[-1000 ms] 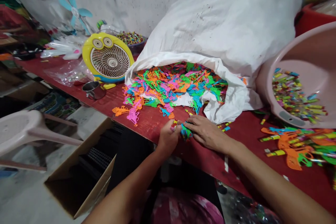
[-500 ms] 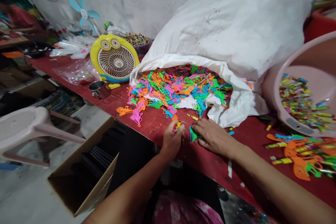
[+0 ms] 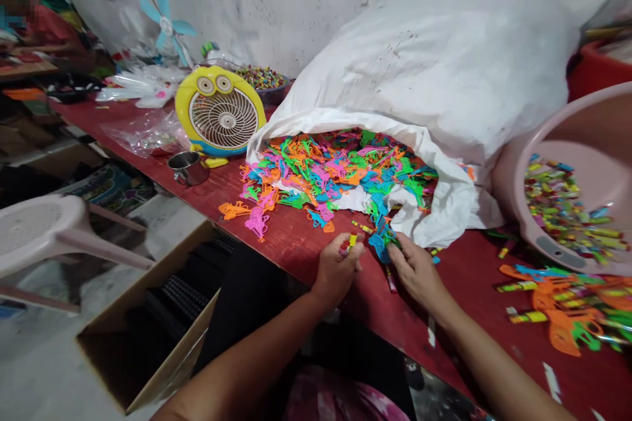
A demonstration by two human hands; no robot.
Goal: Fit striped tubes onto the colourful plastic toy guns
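Note:
My left hand (image 3: 336,271) is closed on small tubes (image 3: 352,239) with yellow and red ends, just over the table's front edge. To its right, my right hand (image 3: 417,271) pinches a few flat plastic pieces, a blue piece (image 3: 379,241) in front with some green behind it. A red-and-clear tube (image 3: 392,280) lies below those pieces, and a yellow tube (image 3: 363,227) rests on the table between the hands and the sack. Behind them a white sack (image 3: 429,59) spills a heap of orange, pink, green and blue plastic pieces (image 3: 340,168).
On the red table (image 3: 296,250) stand a yellow fan (image 3: 227,120) and a metal cup (image 3: 187,168). A pink basin (image 3: 557,243) with small tubes stands right, beside orange pieces (image 3: 563,325) with tubes attached. A cardboard box (image 3: 143,335) and a stool (image 3: 44,230) are left.
My right hand has lifted from lying flat on the table and now grips the blue and green pieces. My left hand has shifted slightly right, still holding the tubes.

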